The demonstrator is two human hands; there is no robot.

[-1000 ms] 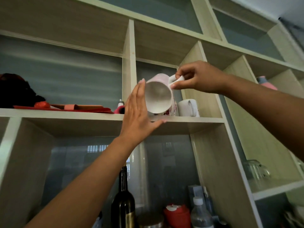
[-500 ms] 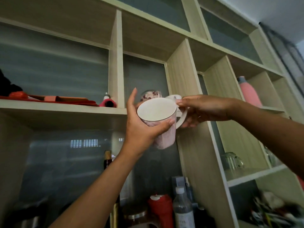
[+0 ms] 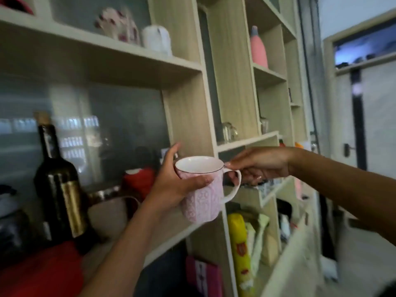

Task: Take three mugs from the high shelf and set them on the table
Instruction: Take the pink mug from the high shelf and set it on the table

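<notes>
A pink patterned mug [image 3: 202,200] with a white inside and white handle is held upright in front of the shelving. My left hand [image 3: 171,185] wraps around its body from the left. My right hand [image 3: 261,163] pinches the handle at its top, near the rim. Two more mugs stand on the high shelf [image 3: 120,54] at the upper left: a floral mug [image 3: 117,26] and a white mug [image 3: 157,38] beside it. The table is not in view.
A dark wine bottle [image 3: 59,183] stands on the lower shelf at left, with a red container [image 3: 141,181] and a bowl [image 3: 109,215] near it. A pink bottle [image 3: 258,48] and glasses [image 3: 229,130] sit in cubbies to the right. A doorway [image 3: 368,116] lies far right.
Both hands have brought the pink mug down from the high shelf to well below it. The view has swung down and to the right.
</notes>
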